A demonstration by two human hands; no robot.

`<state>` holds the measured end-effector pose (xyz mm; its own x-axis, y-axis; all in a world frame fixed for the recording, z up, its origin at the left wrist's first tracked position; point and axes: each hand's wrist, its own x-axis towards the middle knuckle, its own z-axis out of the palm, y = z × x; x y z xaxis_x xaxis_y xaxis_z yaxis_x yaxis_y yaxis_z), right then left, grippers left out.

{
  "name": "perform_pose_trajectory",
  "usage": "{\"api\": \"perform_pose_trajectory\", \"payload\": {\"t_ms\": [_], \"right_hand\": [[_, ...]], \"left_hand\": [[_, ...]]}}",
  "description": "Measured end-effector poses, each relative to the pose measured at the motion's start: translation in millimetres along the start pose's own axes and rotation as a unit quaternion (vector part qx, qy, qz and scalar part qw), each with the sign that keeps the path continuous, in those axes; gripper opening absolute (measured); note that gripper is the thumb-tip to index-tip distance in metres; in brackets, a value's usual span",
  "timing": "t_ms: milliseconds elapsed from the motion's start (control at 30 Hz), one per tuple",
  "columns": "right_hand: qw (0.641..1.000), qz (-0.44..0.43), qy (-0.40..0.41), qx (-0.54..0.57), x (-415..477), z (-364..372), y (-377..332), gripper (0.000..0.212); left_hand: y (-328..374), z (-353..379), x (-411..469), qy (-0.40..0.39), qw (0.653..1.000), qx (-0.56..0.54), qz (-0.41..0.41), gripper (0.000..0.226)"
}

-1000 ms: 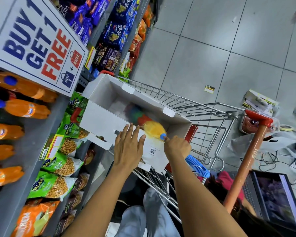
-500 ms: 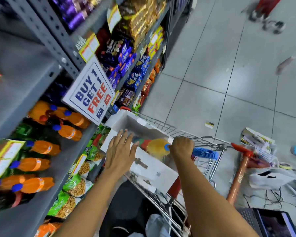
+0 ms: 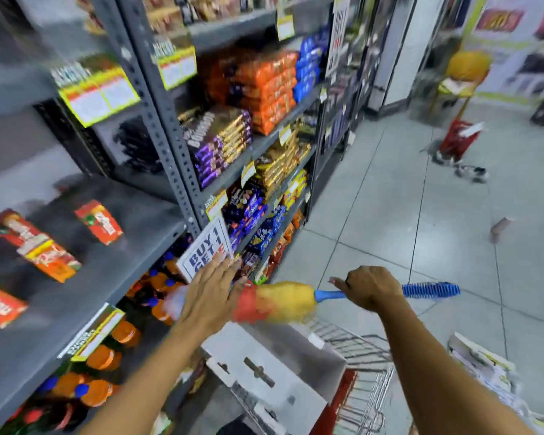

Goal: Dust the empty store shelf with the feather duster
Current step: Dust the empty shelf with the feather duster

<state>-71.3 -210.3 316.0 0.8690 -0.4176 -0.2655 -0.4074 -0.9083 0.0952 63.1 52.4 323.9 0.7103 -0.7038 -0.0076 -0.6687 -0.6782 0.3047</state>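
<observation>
Beside stocked shelves, the right hand (image 3: 369, 288) grips a feather duster (image 3: 277, 301) over a white box (image 3: 274, 375) in a wire cart (image 3: 363, 387), contents hidden; the left hand (image 3: 209, 293) is open-fingered, holding nothing.

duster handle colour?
Blue, ribbed at the end; feather duster held in right hand, head view.
</observation>
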Motion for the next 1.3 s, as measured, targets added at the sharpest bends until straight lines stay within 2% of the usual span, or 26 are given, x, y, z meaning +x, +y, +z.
{"api": "perform_pose_trajectory", "payload": {"t_ms": [33,133,267,500,633,767,1000,1300], "right_hand": [[1.000,-0.006,0.016,0.007,-4.4,-14.1,4.1,0.062],[0.997,-0.018,0.065,0.028,-11.5,-53.1,7.1,0.059],[0.988,-0.048,0.136,0.061,-9.4,-99.9,-12.5,0.055],[0.949,-0.115,0.225,0.187,-6.5,-174.9,-66.0,0.060],[0.919,-0.168,0.261,0.245,-6.6,-225.8,-108.5,0.059],[0.888,-0.205,0.304,0.278,-6.1,-275.9,-169.6,0.058],[0.856,-0.269,0.367,0.247,-25.3,-336.3,-283.7,0.055],[0.860,-0.374,0.289,0.190,-62.3,-356.2,-417.8,0.073]], "left_hand": [[3.2,-16.0,2.0,0.024,1.000,0.006,0.007,0.102],[10.6,-59.1,7.8,0.080,0.996,0.024,0.011,0.068],[19.4,-122.6,5.1,0.149,0.987,0.046,0.031,0.078],[28.7,-250.5,-17.2,0.288,0.948,0.118,0.064,0.058],[25.8,-318.4,-55.4,0.371,0.913,0.160,0.052,0.054],[4.3,-362.4,-100.7,0.419,0.887,0.192,0.007,0.056],[-63.3,-386.3,-179.1,0.425,0.862,0.250,-0.122,0.062],[-169.9,-383.9,-292.8,0.375,0.835,0.272,-0.296,0.084]]}}
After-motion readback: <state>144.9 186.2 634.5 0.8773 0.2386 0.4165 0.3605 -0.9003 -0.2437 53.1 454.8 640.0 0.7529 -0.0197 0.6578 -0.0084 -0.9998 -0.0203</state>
